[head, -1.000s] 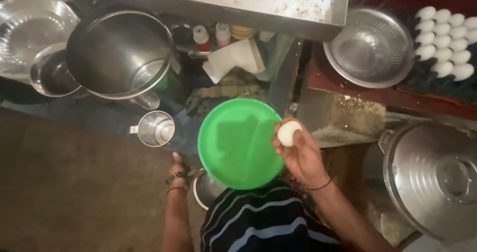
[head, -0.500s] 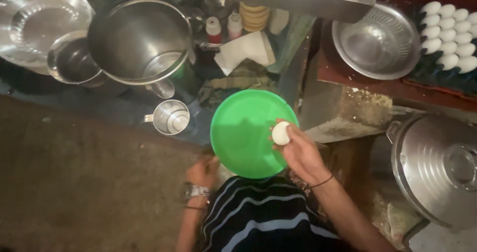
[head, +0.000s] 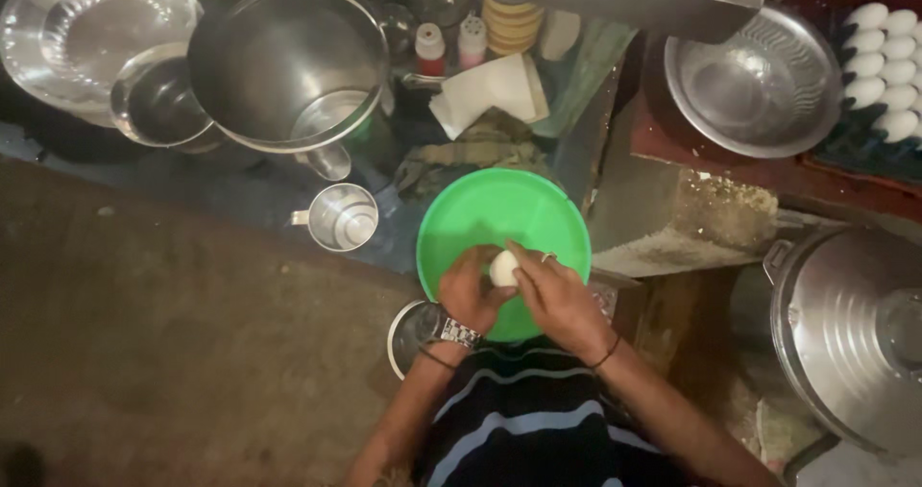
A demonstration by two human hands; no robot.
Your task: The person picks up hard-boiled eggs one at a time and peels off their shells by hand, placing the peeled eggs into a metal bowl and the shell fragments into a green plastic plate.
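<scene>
White egg [head: 502, 267] over green bowl's [head: 461, 220] rim

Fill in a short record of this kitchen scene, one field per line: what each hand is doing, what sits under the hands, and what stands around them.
Left hand: left hand, watch on the wrist, grips the small white egg
Right hand: right hand touches the same egg with its fingertips
Beneath the hands: round green plastic plate
Left of the plate: small steel mug with handle
Upper left: large steel pot
Upper right: wide steel bowl; tray of white eggs
Far right: big steel lid
</scene>
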